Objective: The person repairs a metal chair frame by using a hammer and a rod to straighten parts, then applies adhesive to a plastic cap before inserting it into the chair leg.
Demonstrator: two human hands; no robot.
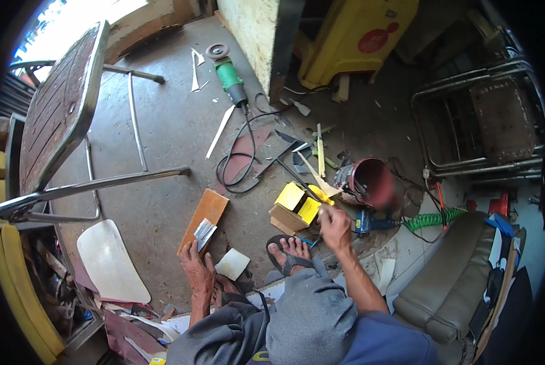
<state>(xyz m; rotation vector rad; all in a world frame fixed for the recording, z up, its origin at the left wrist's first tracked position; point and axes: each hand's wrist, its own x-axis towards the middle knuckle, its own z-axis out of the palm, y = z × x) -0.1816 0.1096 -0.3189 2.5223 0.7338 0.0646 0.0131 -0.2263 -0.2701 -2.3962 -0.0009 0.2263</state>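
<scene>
My left hand (200, 277) has its fingers stretched out at the lower end of an orange-brown board (208, 211). Silvery strips (205, 230) lie on the board just past the fingertips. Curled closed, my right hand (335, 228) is beside a small cardboard box with yellow flaps (289, 196); what its fingers hold is hidden. A dark bent metal rod (295, 175) runs toward this hand. Just below the hand, a thin blue item (309, 241) shows near my sandalled foot (292, 252). A pale foam piece (232, 264) lies between my left hand and that foot.
A green angle grinder (228, 78) with a trailing cord lies ahead. To the right are a red bucket (372, 181), a blue air tool (369, 222) with a coiled green hose (433, 219), and a grey cushion (445, 277). A metal-framed chair (62, 109) lies at left.
</scene>
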